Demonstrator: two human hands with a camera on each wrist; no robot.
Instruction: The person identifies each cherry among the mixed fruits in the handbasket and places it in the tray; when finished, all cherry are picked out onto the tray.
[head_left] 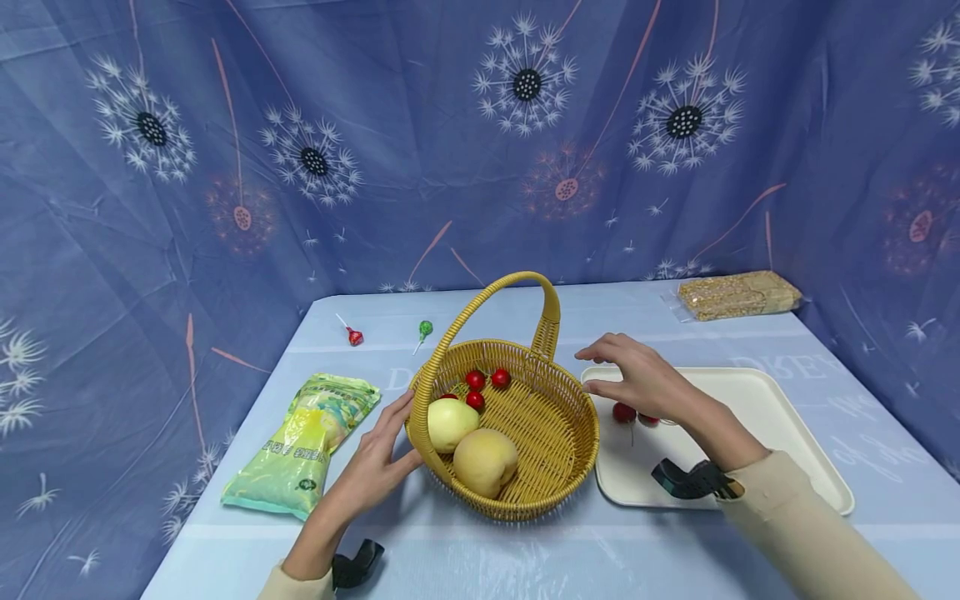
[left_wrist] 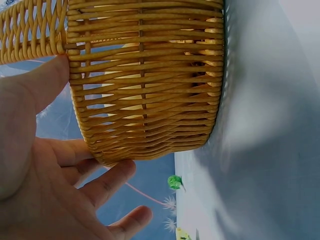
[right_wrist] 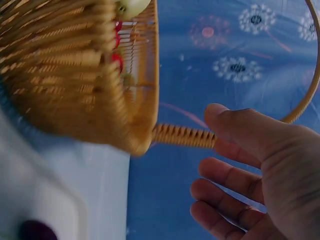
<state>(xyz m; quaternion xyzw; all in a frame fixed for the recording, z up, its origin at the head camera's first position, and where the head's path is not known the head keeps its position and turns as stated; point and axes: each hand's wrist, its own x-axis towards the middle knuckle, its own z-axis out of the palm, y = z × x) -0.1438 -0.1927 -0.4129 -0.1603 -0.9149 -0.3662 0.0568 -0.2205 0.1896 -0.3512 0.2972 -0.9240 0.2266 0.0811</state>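
On blue-clothed table, mid-frame: basket [head_left: 551,433] holds two pale fruits and small red ones. Left hand [head_left: 375,467] braces basket's near-left wall, fingers straight and spread, thumb on rim, gripping nothing. Right hand [head_left: 637,379] hovers above tray [head_left: 780,417] just right of basket, fingers loosely bent, empty. Two red fruits [head_left: 624,412] lie on tray under that hand. Advice: keep left hand steady against wall so basket stays put; lower right hand straight down, pinch one fruit gently, lift clear of rim and handle.
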